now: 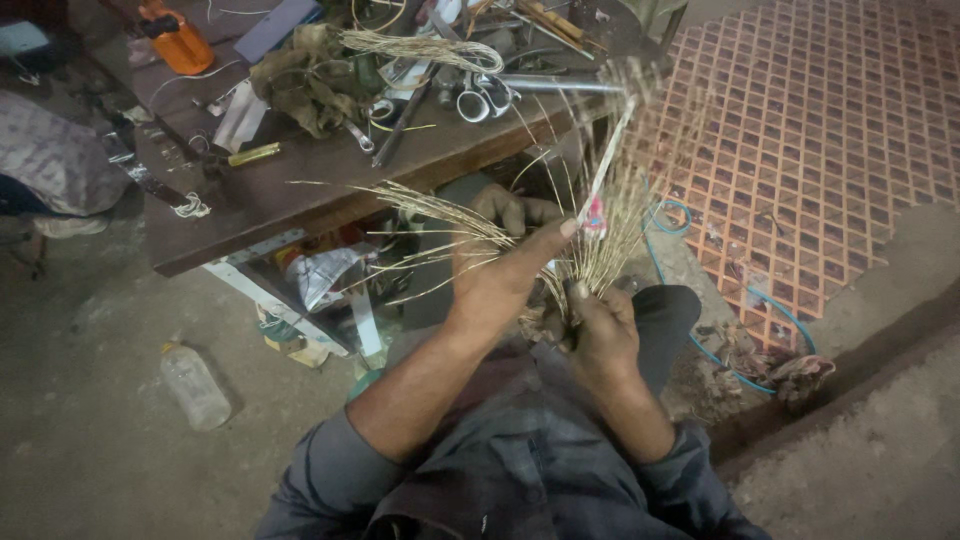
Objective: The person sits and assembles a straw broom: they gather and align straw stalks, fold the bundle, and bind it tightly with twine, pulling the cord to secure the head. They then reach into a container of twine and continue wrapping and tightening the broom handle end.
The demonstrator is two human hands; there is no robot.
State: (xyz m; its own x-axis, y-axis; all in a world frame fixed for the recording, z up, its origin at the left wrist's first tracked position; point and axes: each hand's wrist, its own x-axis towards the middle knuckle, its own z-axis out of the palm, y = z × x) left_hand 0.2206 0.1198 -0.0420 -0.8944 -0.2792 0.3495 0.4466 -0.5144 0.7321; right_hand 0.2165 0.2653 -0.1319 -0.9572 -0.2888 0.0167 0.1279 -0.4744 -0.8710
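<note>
My right hand (600,325) grips the base of a bundle of thin dry straw-like stalks (590,255), which fan upward and outward above my lap. My left hand (500,270) lies against the left side of the fan, fingers stretched, spreading stalks that splay toward the left. A small pink-and-white tag or tie (596,215) sits on one pale stalk near my left fingertips. I am seated, with dark trousers and grey sleeves in view.
A low wooden workbench (300,190) stands ahead, cluttered with scissors (485,100), tools, another stalk bundle (420,48), cloth and an orange container (180,40). A plastic bottle (195,385) lies on the concrete floor. A patterned orange mat (820,130) and blue wire (760,300) lie to the right.
</note>
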